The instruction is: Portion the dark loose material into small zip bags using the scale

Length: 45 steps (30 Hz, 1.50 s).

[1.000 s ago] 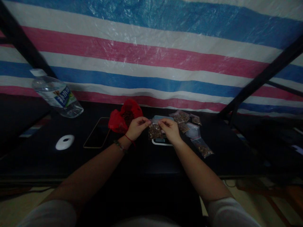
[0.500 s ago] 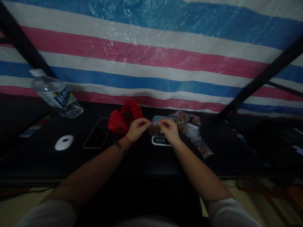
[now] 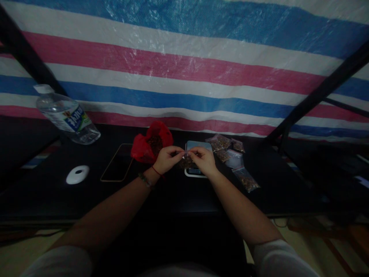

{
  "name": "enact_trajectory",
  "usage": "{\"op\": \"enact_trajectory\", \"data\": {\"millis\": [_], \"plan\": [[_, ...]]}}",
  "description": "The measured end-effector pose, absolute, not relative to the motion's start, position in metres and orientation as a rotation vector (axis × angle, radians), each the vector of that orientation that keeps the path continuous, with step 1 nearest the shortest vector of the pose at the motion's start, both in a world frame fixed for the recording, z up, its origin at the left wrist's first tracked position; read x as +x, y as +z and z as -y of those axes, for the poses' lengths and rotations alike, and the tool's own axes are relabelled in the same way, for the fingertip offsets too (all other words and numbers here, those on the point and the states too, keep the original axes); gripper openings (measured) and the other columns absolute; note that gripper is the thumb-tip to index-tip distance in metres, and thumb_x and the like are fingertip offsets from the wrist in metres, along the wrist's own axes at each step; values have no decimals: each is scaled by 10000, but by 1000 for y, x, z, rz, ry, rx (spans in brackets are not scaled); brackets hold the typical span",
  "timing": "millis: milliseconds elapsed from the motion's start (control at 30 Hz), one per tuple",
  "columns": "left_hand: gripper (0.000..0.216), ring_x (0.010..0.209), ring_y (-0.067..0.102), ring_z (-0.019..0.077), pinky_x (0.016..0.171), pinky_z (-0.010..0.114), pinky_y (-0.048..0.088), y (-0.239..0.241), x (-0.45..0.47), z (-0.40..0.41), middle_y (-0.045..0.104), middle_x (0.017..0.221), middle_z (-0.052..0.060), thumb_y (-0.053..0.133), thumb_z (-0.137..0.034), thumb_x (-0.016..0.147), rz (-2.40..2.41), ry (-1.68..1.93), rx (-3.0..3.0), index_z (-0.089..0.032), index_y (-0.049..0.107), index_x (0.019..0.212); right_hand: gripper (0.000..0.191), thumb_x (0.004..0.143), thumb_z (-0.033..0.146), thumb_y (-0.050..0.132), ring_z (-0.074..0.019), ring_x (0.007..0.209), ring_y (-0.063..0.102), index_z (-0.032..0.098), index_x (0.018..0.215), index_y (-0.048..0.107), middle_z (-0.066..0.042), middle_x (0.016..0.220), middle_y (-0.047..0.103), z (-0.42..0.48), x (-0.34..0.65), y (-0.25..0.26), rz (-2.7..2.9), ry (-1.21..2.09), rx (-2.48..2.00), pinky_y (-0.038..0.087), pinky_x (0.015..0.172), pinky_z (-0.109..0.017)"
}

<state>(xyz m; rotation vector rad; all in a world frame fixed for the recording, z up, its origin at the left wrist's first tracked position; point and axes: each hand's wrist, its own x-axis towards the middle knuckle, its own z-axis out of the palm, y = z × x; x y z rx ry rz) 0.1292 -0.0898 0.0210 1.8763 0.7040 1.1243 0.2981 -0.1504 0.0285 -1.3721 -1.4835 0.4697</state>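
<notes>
My left hand [image 3: 167,159] and my right hand [image 3: 204,160] pinch the top edge of a small clear bag [image 3: 186,162] filled with brown bits, fingertips nearly touching. The bag hangs just in front of a small digital scale [image 3: 197,147] on the black table [image 3: 86,192]. A red plastic bag [image 3: 150,144] of the same brown stuff lies open just left of my left hand. Several filled small bags [image 3: 230,154] lie to the right of the scale.
A water bottle [image 3: 67,118] lies tilted at the table's back left. A white round object [image 3: 77,174] and a dark phone [image 3: 117,167] lie left of the red bag. A striped tarp [image 3: 184,65] hangs behind, crossed by black frame bars [image 3: 317,96].
My two hands have drawn closer together along the bag's top edge. The bag has sunk lower between them and shows less.
</notes>
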Motion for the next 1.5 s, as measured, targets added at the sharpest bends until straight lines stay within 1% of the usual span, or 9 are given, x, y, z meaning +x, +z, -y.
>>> {"op": "enact_trajectory", "data": {"millis": [333, 700, 933, 1033, 1100, 1167, 1233, 1367, 1500], "plan": [[214, 753, 673, 181, 711, 280, 528, 25, 127, 91, 734, 810, 57, 616, -363, 818, -683, 1109, 2061, -177, 720, 798, 129, 810, 277, 628, -164, 697, 633, 233, 752, 734, -24, 758, 711, 154, 299, 36, 1692, 307, -1369, 482, 644, -270], [312, 770, 689, 190, 718, 310, 566, 13, 137, 89, 739, 892, 76, 723, -389, 733, -573, 939, 1765, -143, 700, 925, 180, 732, 379, 693, -178, 644, 638, 209, 710, 750, -25, 684, 720, 152, 318, 41, 1291, 454, -1344, 484, 630, -285], [292, 801, 688, 191, 755, 329, 568, 10, 139, 85, 737, 917, 79, 696, -376, 751, -668, 1014, 1755, -144, 704, 929, 335, 769, 402, 654, -127, 491, 501, 190, 515, 607, 11, 490, 570, 145, 331, 38, 1407, 380, -1486, 373, 512, -254], [315, 729, 674, 170, 677, 294, 563, 6, 140, 83, 733, 877, 69, 691, -405, 755, -697, 1039, 1745, -145, 704, 933, 321, 835, 424, 579, -157, 579, 554, 192, 624, 646, -9, 590, 616, 142, 336, 36, 1460, 254, -1480, 427, 591, -278], [364, 668, 656, 155, 594, 267, 547, 4, 141, 80, 729, 865, 69, 686, -441, 755, -750, 1085, 1685, -139, 697, 957, 273, 860, 421, 553, -204, 790, 627, 192, 845, 701, -56, 830, 701, 139, 340, 32, 1494, 137, -1451, 476, 758, -329], [419, 646, 647, 152, 537, 253, 528, 2, 142, 75, 728, 885, 78, 690, -476, 743, -824, 1142, 1601, -130, 687, 979, 332, 828, 399, 609, -254, 1073, 593, 202, 1086, 676, -102, 1128, 678, 134, 346, 27, 1549, 13, -1482, 427, 958, -409], [449, 657, 650, 159, 527, 254, 523, 2, 143, 70, 728, 904, 87, 698, -488, 731, -885, 1174, 1539, -127, 683, 997, 442, 773, 350, 678, -276, 1227, 513, 215, 1192, 641, -116, 1282, 612, 128, 352, 20, 1642, -46, -1561, 338, 1070, -465], [403, 692, 658, 163, 601, 261, 532, 7, 154, 64, 723, 847, 76, 720, -450, 718, -889, 1157, 1575, -133, 694, 966, 360, 767, 254, 667, -256, 1125, 595, 180, 1119, 683, -123, 1162, 684, 119, 368, 9, 1678, -6, -1656, 380, 1047, -446], [380, 666, 646, 154, 600, 248, 512, 11, 177, 63, 698, 772, 47, 719, -418, 721, -862, 1056, 1734, -144, 694, 984, 364, 773, 328, 659, -261, 1001, 641, 142, 1084, 687, -136, 1050, 716, 115, 392, 7, 1333, -104, -1661, 455, 952, -434]]}}
